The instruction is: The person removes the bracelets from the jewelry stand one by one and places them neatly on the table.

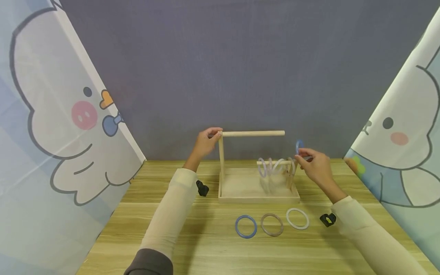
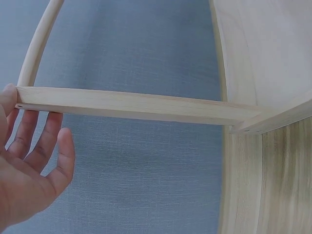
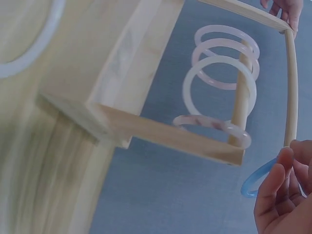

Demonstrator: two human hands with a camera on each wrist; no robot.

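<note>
A wooden display rack with a tray base [image 1: 259, 200] stands on the table. Its upper bar [image 1: 254, 133] runs rightward from a tall left post [image 1: 221, 156]. My left hand [image 1: 205, 143] pinches the corner where post and bar meet, thumb on the near side in the left wrist view. On the lower bar [image 3: 241, 100] hang several pale bangles, among them a white bangle [image 3: 187, 92] and a mottled bangle [image 3: 204, 122]. My right hand [image 1: 317, 166] pinches a blue bangle [image 1: 297, 146] just right of the upper bar's free end; fingers hide part of it.
A darker blue bangle [image 1: 255, 228], a brownish bangle [image 1: 282, 228] and a white bangle [image 1: 307, 223] lie flat in front of the rack. Small black objects [image 1: 203, 189] sit on the table near both forearms. A grey cloth backdrop [image 1: 220, 76] rises behind.
</note>
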